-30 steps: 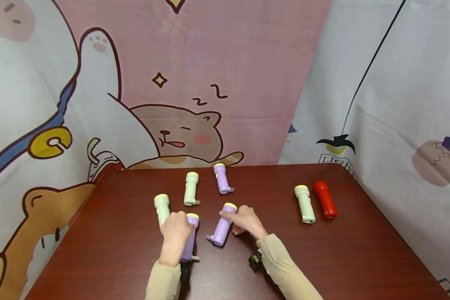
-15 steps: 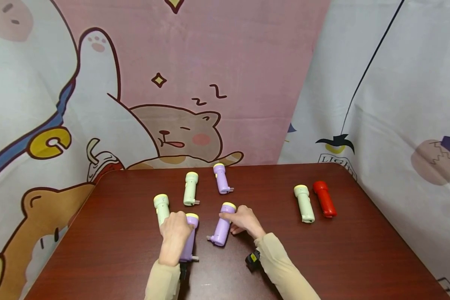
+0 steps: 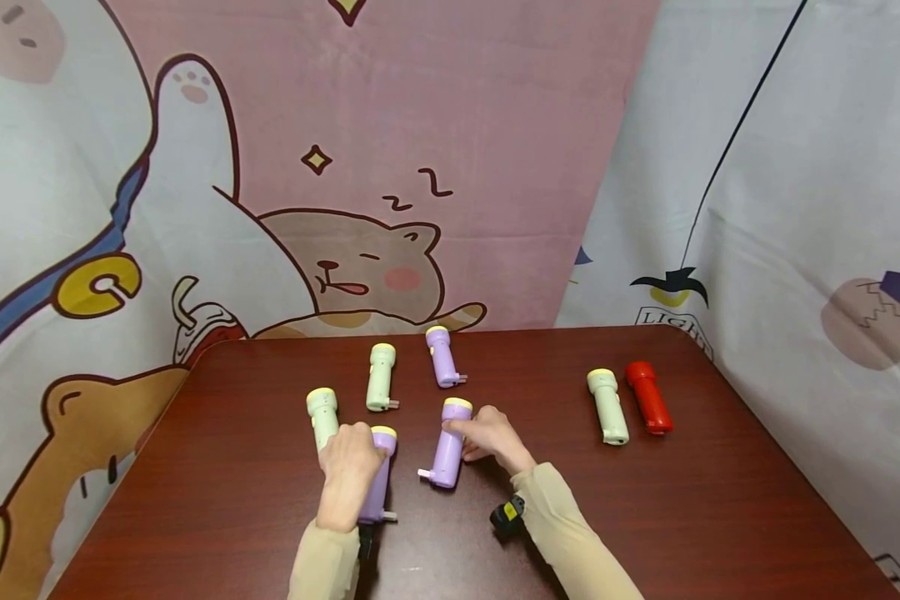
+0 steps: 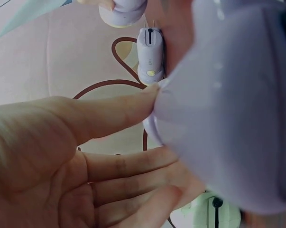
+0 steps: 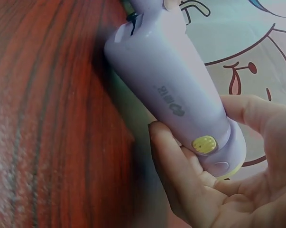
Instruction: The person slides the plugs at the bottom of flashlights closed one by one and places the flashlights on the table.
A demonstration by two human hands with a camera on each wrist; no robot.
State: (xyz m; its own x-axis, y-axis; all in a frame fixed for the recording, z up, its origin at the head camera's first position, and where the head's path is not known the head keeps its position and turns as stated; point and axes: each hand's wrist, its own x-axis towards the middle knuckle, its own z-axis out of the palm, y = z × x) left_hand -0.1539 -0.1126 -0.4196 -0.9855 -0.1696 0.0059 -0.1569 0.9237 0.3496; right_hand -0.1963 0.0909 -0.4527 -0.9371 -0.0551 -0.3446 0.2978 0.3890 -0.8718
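The left hand [image 3: 350,468] pinches 1 purple flashlight [image 3: 377,492] and partly hides 1 green flashlight [image 3: 325,417], the right hand [image 3: 492,438] pinches a 2nd purple flashlight [image 3: 447,458], with 4 other flashlights [image 3: 380,379] around.

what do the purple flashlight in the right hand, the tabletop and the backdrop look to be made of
The purple flashlight in the right hand: likely hard plastic, smooth with a soft sheen and even colour.
The tabletop: wood or wood-look laminate, streaked with grain and mildly glossy; which one, I can't tell.
The backdrop: probably matte printed fabric, judging by its soft creases.
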